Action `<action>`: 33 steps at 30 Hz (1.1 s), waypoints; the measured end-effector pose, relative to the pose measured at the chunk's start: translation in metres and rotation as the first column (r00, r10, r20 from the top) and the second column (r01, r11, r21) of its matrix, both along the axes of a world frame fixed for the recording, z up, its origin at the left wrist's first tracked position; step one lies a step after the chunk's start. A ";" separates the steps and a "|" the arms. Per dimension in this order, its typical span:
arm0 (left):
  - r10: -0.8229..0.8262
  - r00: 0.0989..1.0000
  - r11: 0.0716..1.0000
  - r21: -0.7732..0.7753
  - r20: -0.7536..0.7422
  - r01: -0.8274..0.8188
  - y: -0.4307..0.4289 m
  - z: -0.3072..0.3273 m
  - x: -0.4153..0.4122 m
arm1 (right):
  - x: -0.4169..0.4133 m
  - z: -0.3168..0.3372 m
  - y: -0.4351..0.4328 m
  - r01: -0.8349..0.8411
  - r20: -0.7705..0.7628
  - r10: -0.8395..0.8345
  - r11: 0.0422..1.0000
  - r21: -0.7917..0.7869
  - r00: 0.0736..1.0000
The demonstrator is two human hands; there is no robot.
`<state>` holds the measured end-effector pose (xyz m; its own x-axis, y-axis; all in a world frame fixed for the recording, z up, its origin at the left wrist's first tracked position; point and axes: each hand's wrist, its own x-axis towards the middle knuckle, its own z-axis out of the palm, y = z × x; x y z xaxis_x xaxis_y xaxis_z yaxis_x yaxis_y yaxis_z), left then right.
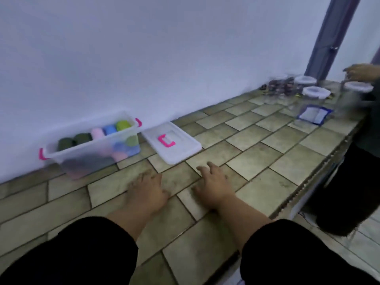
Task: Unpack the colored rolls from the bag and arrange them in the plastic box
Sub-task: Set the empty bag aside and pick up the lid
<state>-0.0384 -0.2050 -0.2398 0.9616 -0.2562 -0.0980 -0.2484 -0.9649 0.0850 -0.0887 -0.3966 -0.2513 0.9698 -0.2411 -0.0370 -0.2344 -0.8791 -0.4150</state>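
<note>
A clear plastic box [61, 156] with pink handles stands against the wall at the left. It holds several colored rolls: dark green [65, 143], pink [98, 133], blue [109, 129] and light green [123, 125] on top, more below. Its white lid [185, 148] with a pink handle lies flat to the right of the box. My left hand [147, 191] and my right hand [213, 185] rest palm down on the tiled counter in front of the box and lid, fingers spread, holding nothing. No bag is in view.
The tiled counter [267, 153] runs to the right, its edge at the lower right. At the far right stand several clear jars with white lids [315, 91] and a blue-edged packet [313, 116]. Another person's hand [359, 73] reaches over the jars.
</note>
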 end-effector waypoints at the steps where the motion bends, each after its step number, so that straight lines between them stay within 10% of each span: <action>1: 0.040 0.999 0.999 0.002 -0.026 -0.040 0.004 -0.008 0.002 | 0.003 -0.003 0.000 -0.013 -0.032 0.012 1.000 -0.028 0.999; 25: 0.184 0.983 0.980 -0.070 -0.015 -0.185 0.009 -0.029 0.007 | 0.163 0.006 -0.009 0.440 -0.066 -0.436 0.889 0.127 0.898; 30: 0.143 0.988 0.981 -0.126 -0.063 -0.150 0.021 -0.021 0.017 | 0.168 0.041 -0.004 0.228 0.252 -0.483 0.731 0.643 0.839; 33: 0.144 0.985 0.939 -0.302 -0.097 -0.167 0.043 -0.005 0.030 | 0.171 0.103 0.005 -0.030 0.539 -0.482 0.726 0.687 0.691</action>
